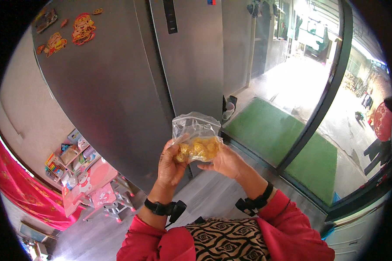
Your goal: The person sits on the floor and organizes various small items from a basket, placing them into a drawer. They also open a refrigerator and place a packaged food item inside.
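Observation:
Between both hands is a clear plastic zip bag, held up in front of a grey refrigerator. Yellow lumpy pieces, which look like food, fill its lower part. My left hand grips the bag's left lower side, thumb across the front. My right hand has hold of the right lower corner, with some of its fingers behind the bag. The upper part of the bag stands up above the contents; whether its zip is sealed, I cannot tell. Both wrists wear black straps with small devices.
Cartoon magnets stick to the refrigerator door. At left stand a pink child's desk with loaded shelves and a pink chair. A dark-framed glass door is on the right, with a green mat beyond its sill. A red curtain hangs far left.

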A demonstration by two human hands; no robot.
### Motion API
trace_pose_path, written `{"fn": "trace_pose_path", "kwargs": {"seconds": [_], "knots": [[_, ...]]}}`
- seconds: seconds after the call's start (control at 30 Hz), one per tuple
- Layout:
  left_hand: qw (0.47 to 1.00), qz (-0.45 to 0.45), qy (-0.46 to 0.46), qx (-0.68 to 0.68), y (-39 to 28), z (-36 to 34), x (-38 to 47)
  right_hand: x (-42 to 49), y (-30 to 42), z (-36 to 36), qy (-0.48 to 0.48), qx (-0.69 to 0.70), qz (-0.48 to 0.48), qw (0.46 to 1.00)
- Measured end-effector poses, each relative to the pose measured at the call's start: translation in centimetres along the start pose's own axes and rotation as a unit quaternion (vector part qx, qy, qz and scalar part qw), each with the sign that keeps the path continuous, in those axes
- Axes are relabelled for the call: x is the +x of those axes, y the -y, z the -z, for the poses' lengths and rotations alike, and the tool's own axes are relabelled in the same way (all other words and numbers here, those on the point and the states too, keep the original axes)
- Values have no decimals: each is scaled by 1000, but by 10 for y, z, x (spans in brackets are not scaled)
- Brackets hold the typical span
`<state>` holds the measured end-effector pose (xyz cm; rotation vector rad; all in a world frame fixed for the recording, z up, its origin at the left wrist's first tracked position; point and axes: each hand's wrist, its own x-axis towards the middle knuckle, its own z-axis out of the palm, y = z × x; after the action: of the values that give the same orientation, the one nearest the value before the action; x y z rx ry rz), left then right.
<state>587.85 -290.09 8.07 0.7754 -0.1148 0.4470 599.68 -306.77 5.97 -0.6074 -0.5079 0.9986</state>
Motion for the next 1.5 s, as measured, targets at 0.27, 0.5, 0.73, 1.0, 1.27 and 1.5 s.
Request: {"fn": "trace_pose_path", "kwargs": {"seconds": [0.27, 0.5, 0.73, 1.0, 1.27, 1.5], "knots": [[996, 41, -59, 52, -22, 60, -9, 39, -2, -25, -89, -216, 36, 972], [989, 15, -99, 112, -53, 109, -19, 81, -20, -64, -46, -358, 22, 932], [988, -35, 49, 140, -75, 137, -24, 113, -36, -79, -84, -416, -85, 902], [993, -30, 77, 88, -77, 164, -33, 137, -40, -88, -146, -305, -238, 910], [966, -52, 33, 253, -107, 163, -42, 165, -45, -90, -49, -303, -270, 913], [845, -19, -26, 534, -91, 160, -14, 214, -42, -66, -14, -342, -332, 879]]}}
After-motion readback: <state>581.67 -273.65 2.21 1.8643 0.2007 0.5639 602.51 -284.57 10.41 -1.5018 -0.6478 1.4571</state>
